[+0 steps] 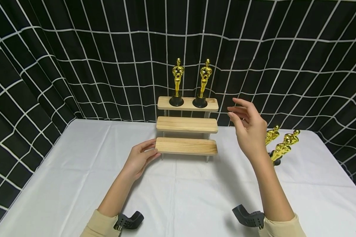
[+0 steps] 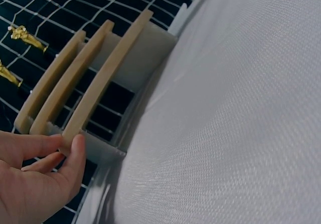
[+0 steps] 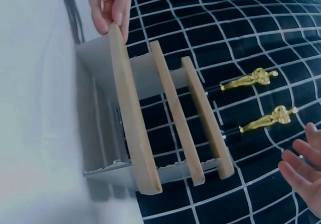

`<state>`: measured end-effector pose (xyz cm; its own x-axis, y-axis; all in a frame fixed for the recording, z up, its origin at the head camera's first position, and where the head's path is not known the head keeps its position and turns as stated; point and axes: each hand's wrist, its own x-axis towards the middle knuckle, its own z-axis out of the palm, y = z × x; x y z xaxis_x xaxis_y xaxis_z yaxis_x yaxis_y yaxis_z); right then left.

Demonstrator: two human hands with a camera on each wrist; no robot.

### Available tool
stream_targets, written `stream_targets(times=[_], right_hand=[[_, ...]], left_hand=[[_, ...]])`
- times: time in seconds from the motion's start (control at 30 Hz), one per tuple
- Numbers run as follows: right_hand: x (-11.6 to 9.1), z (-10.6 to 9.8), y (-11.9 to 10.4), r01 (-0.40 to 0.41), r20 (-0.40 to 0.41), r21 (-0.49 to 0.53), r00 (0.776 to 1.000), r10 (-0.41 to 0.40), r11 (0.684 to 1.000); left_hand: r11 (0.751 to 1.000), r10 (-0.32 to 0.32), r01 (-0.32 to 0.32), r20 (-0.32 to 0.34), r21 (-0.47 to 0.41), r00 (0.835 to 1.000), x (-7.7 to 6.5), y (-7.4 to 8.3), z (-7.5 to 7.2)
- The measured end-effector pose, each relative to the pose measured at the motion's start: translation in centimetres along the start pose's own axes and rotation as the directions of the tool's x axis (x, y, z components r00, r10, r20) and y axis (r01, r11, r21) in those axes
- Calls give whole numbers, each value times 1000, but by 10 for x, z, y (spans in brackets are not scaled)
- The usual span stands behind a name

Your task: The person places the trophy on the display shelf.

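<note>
A three-tier wooden display stand [image 1: 186,125] stands at the back of the white-covered table. On its top shelf two gold trophy statuettes with black bases stand upright, a left statuette [image 1: 178,79] and a right statuette [image 1: 205,79]. My left hand [image 1: 140,159] pinches the left end of the lowest shelf [image 2: 103,78] between thumb and fingers. Raised to the right of the stand, my right hand [image 1: 249,126] holds nothing; its fingers are loosely bent and apart from the statuettes. In the right wrist view the right hand [image 3: 306,169] shows only partly.
Several more gold statuettes [image 1: 281,151] are grouped on the table at the right, partly hidden behind the right hand and forearm. A black curtain with a white grid [image 1: 121,65] hangs close behind the stand. White cloth [image 1: 178,197] covers the table.
</note>
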<state>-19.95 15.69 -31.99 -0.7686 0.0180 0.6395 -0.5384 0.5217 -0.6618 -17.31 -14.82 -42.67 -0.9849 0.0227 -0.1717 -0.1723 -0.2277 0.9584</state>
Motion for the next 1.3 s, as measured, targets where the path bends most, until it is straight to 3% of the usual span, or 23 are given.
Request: stream_targets(times=[0.57,1.3], right_hand=[[-30,-18,3,5,-47,-7,999,-5,1000],[-50,-37,11,24,-116,39,993,-19,999]], left_hand=[[1000,-9,9,-14,-3,1000,-1,-1,3],[1000,-8,8,-21,-4,1000,0,-1,4]])
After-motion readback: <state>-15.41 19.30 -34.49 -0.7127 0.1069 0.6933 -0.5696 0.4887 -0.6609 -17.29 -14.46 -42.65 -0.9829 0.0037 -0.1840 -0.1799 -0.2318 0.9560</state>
